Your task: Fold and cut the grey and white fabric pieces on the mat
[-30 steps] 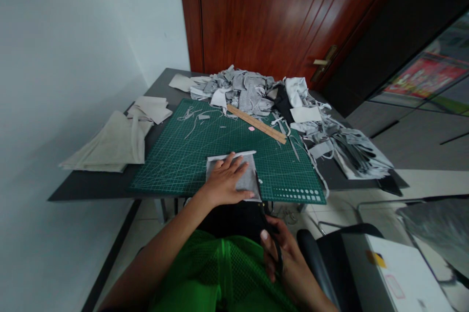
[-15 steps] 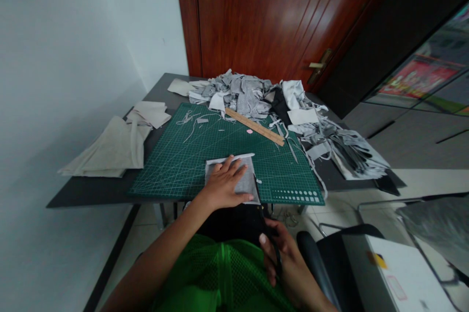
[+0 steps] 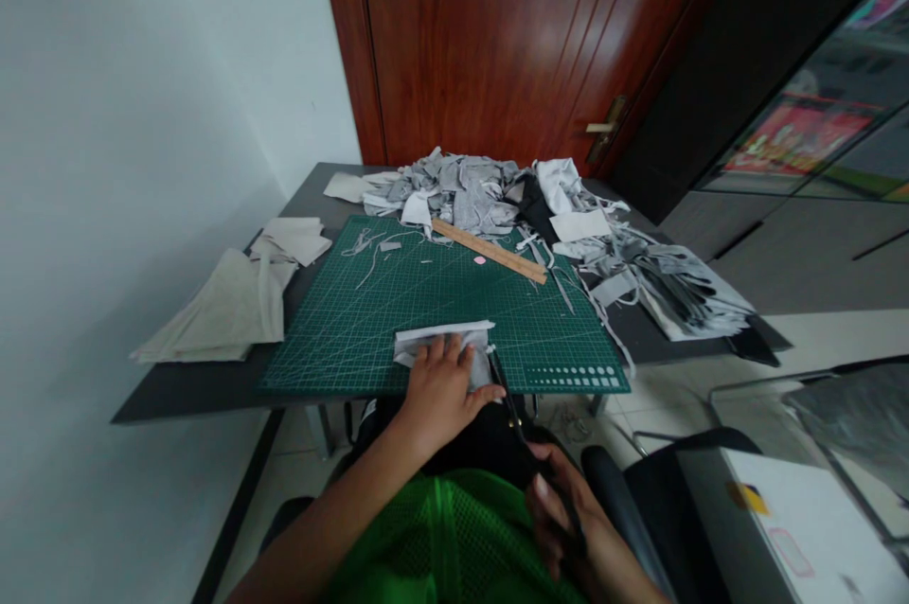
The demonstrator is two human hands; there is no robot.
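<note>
Near the front edge of the green mat [image 3: 426, 287], I see the left hand [image 3: 444, 386] lying open on the gray cloth [image 3: 481, 371], fingers a little apart. The right hand [image 3: 568, 509] is curled around the black scissors [image 3: 508, 407]. They point away and slightly left, at the cloth's right side. Its white strip [image 3: 444, 331] runs left to right. Half a second ago, the cloth lay smoother; now it's rumpled.
</note>
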